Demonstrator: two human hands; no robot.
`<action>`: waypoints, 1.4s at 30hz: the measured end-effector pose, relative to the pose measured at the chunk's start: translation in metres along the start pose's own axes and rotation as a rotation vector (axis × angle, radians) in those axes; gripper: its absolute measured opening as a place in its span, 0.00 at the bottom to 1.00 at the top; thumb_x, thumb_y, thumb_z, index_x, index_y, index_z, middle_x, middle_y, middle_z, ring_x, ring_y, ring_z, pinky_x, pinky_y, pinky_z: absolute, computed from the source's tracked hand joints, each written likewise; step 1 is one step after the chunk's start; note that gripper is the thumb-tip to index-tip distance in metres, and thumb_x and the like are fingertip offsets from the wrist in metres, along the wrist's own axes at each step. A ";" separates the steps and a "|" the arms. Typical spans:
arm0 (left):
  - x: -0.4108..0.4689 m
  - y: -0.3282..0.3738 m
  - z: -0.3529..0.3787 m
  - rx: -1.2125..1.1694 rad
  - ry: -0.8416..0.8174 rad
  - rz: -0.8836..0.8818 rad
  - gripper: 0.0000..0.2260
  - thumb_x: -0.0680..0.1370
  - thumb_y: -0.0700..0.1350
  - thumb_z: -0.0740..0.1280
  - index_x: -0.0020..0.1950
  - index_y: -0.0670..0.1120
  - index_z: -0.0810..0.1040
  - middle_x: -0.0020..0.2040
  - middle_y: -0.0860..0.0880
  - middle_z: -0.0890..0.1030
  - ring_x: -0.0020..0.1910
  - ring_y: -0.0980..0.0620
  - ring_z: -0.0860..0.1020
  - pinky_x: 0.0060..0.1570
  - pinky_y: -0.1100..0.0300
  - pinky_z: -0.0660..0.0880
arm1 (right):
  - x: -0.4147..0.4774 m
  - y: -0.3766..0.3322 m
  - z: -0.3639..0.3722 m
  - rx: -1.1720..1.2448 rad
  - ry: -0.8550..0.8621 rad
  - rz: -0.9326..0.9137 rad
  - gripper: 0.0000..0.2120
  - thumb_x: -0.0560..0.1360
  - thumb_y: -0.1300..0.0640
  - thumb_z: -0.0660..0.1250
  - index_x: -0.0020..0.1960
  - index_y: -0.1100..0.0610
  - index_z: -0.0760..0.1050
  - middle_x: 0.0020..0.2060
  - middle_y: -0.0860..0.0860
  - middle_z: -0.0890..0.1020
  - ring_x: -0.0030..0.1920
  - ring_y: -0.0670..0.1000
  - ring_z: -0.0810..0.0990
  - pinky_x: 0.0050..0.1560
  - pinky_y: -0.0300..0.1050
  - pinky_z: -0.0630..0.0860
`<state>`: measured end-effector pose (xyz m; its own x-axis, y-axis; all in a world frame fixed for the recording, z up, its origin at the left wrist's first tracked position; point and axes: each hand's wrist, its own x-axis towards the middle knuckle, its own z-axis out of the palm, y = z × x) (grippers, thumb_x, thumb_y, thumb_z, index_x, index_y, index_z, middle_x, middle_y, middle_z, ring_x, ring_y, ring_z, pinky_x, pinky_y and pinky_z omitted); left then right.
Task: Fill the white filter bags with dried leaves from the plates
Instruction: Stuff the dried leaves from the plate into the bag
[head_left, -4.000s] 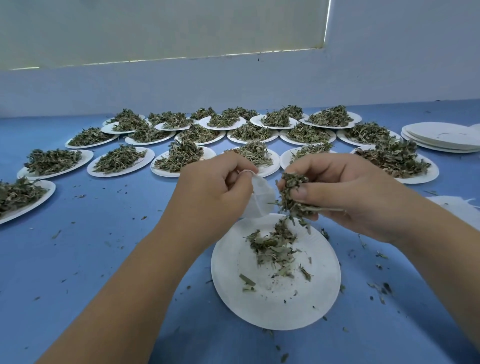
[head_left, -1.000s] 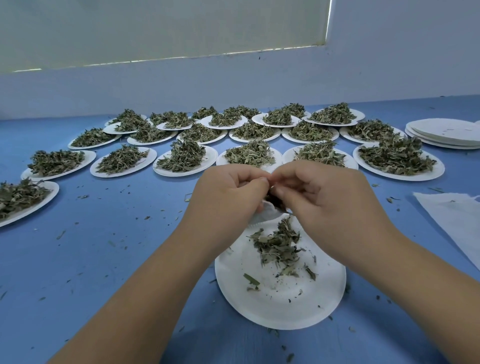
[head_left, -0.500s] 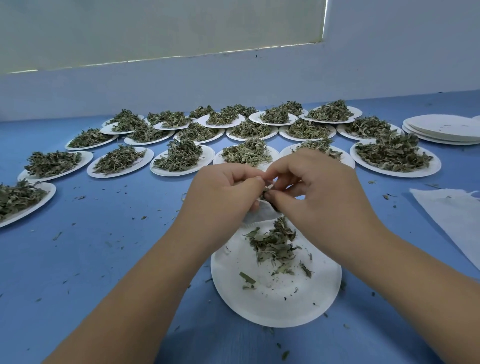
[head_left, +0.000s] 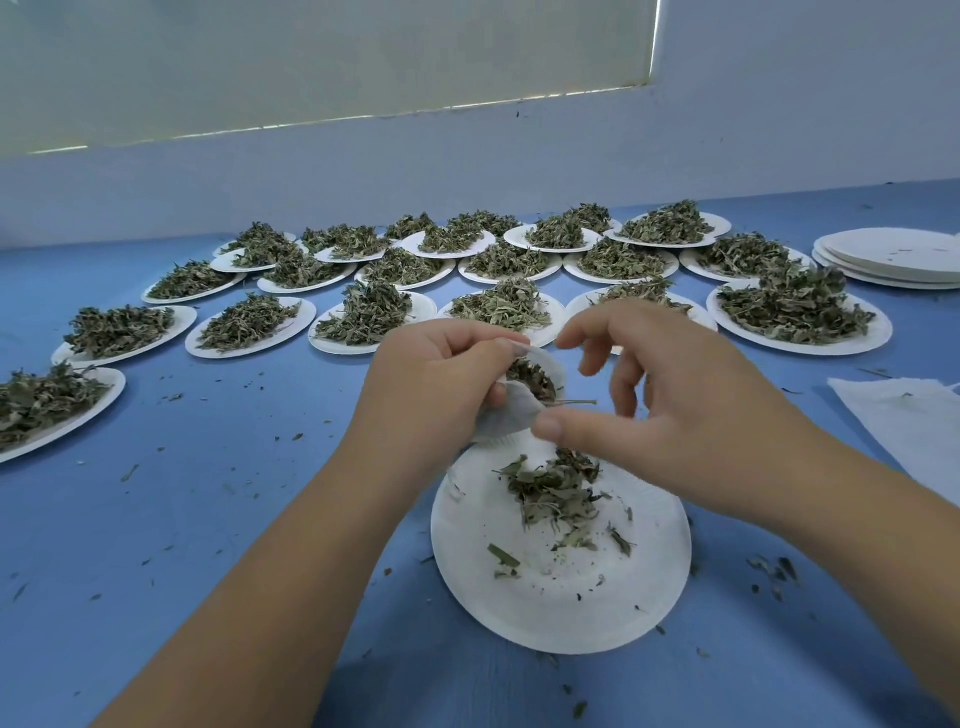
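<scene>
Our right hand (head_left: 675, 415) has just drawn back, fingers spread and empty, while our left hand (head_left: 441, 384) pinches the white filter bag (head_left: 511, 415) open over the near plate (head_left: 571, 613), so another pinch of dried leaves (head_left: 532, 376) is now inside.

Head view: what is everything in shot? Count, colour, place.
filter bag: one, white, part-filled, held centre
near plate: one, white, front centre, few leaves on it
heaped plates: roughly twenty, white, green-brown piles, rows further back
empty plates: one stack, white, far right
spare bags: count unclear, white, flat at right edge
table: one, blue, leaf crumbs scattered
left hand: grips the filter bag
right hand: fingers loose, beside the bag's mouth
</scene>
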<state>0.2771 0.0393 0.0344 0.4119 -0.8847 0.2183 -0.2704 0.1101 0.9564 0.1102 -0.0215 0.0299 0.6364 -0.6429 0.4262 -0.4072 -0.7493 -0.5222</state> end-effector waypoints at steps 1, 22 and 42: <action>0.000 0.000 0.000 -0.003 0.000 -0.001 0.08 0.77 0.40 0.67 0.42 0.47 0.85 0.21 0.53 0.71 0.17 0.60 0.65 0.20 0.71 0.62 | 0.000 0.000 0.000 -0.044 -0.047 0.009 0.23 0.62 0.27 0.64 0.51 0.37 0.68 0.46 0.37 0.73 0.42 0.42 0.74 0.37 0.34 0.67; -0.005 0.003 0.002 0.017 -0.035 0.066 0.09 0.77 0.38 0.66 0.41 0.47 0.85 0.20 0.55 0.71 0.18 0.61 0.66 0.21 0.73 0.62 | 0.006 -0.003 0.027 0.397 0.245 0.066 0.09 0.68 0.59 0.74 0.40 0.46 0.80 0.32 0.40 0.81 0.30 0.47 0.73 0.30 0.33 0.71; -0.005 0.002 0.003 0.029 -0.038 0.092 0.09 0.76 0.39 0.67 0.41 0.49 0.85 0.21 0.57 0.73 0.19 0.61 0.69 0.22 0.71 0.64 | 0.035 0.000 0.020 0.210 0.033 0.200 0.14 0.61 0.43 0.68 0.45 0.45 0.74 0.35 0.44 0.77 0.29 0.41 0.71 0.33 0.39 0.72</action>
<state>0.2720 0.0424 0.0342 0.3506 -0.8882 0.2971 -0.3309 0.1793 0.9265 0.1456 -0.0407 0.0306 0.5343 -0.7817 0.3216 -0.3757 -0.5604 -0.7381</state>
